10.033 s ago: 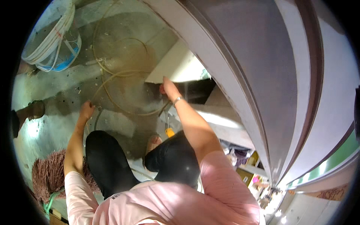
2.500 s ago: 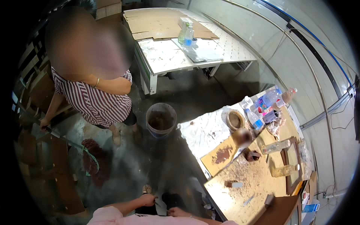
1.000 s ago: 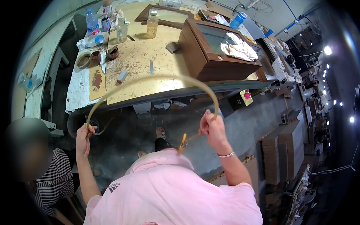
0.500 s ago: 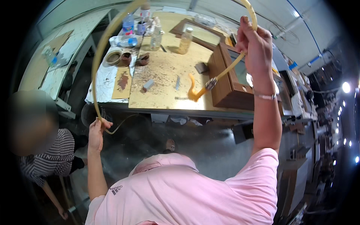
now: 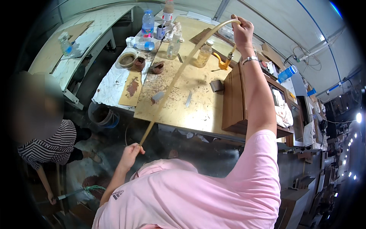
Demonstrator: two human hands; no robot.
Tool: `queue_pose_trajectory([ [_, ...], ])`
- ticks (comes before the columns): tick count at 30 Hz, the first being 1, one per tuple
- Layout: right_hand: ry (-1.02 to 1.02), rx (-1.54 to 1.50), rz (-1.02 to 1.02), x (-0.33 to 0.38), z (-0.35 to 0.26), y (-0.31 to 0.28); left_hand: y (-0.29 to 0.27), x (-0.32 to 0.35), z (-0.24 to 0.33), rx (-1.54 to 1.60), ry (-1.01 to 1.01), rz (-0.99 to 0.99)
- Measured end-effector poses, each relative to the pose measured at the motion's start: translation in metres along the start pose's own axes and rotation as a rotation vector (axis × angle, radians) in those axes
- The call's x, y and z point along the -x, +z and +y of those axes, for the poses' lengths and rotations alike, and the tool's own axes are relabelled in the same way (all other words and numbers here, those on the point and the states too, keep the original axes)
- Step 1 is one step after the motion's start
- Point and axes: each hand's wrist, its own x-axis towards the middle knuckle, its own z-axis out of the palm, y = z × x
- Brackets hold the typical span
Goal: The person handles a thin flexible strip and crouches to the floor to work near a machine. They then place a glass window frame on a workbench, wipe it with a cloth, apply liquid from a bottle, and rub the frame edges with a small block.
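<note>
A long yellowish hose (image 5: 183,71) arcs over the worktable between my two hands. My right hand (image 5: 244,35), raised at the far right, is closed around its upper bend. Below that hand hangs a yellow-orange air blow gun (image 5: 224,65) on the hose's short end, with a metal fitting. Low on the left, my left hand (image 5: 129,155) grips the hose in front of the table's near edge. A brown wooden cabinet (image 5: 233,100) lies on the table beneath my right forearm. Left of the gun stands a glass jar (image 5: 204,54) of yellowish liquid.
The worktable (image 5: 202,110) bears brown smears, scrapers, small brown pots (image 5: 157,68) and several bottles. A bucket (image 5: 103,115) stands under its left corner. A person in a striped top (image 5: 57,141) is close on my left. Another bench (image 5: 87,26) stands beyond.
The hose has swung from a wide loop on the left to a line across the table. My left hand moved right and down; my right hand and the gun moved farther off.
</note>
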Motion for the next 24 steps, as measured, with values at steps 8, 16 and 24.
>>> queue_pose_trajectory([
  [8, -0.018, 0.143, 0.092, -0.015, 0.042, 0.009, 0.043, -0.016, -0.003, -0.015, -0.048, -0.043],
  [16, -0.106, 0.209, 0.085, -0.031, 0.058, 0.013, 0.055, -0.022, 0.000, -0.098, -0.129, -0.016],
  [24, -0.120, 0.097, 0.107, 0.022, 0.063, 0.014, 0.052, -0.015, -0.026, -0.253, -0.011, 0.049],
])
